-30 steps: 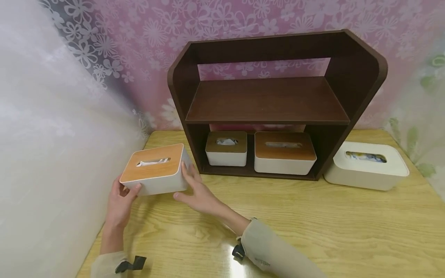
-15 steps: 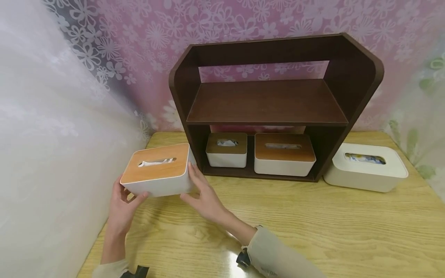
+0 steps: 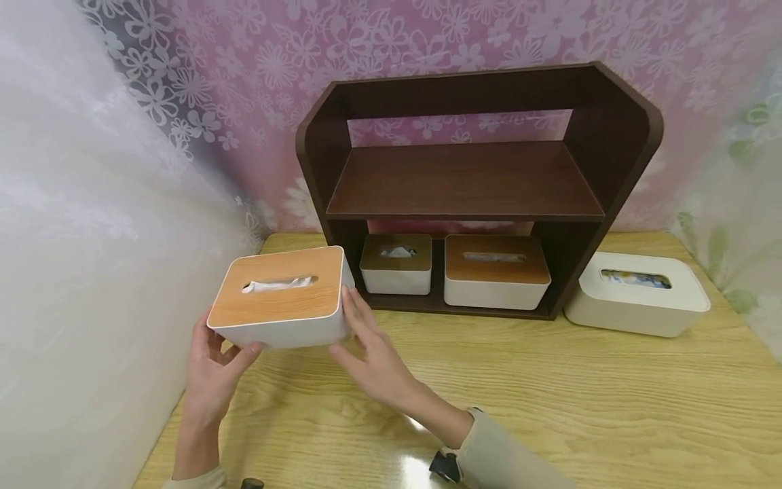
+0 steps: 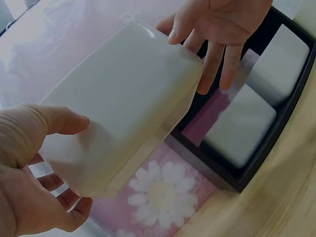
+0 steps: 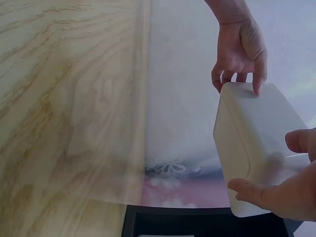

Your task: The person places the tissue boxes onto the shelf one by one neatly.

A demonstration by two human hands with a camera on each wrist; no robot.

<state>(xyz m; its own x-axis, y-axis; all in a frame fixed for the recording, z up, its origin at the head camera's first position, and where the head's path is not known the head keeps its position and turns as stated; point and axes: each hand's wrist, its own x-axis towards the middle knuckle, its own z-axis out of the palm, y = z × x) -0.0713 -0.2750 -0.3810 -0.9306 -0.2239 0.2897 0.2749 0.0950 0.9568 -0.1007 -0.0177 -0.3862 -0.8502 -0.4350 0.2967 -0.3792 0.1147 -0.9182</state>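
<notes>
A tissue box (image 3: pixel 275 292) with a wood-look lid and white sides is held tilted above the table, a white tissue showing in its slot. My left hand (image 3: pixel 210 367) grips its left end, thumb on the front wall; the left wrist view shows the fingers curled round the far side. Against the right end, my right hand (image 3: pixel 381 360) rests with fairly straight fingers, its thumb spread near the front lower edge. Inside the dark shelf's lower bay sit a small tissue box (image 3: pixel 396 275) and a larger wood-lidded tissue box (image 3: pixel 496 291).
The dark brown shelf (image 3: pixel 461 180) stands at the back, its left side panel close to the held box. An all-white tissue box (image 3: pixel 635 309) sits against its right side. A pale wall (image 3: pixel 91 272) rises close by my left arm. Wood-grain table (image 3: pixel 550 394) spreads in front.
Both hands have brought the tissue box slightly to the right and nearer the camera. My right hand has shifted right along with the box's end. The boxes around the shelf stay put.
</notes>
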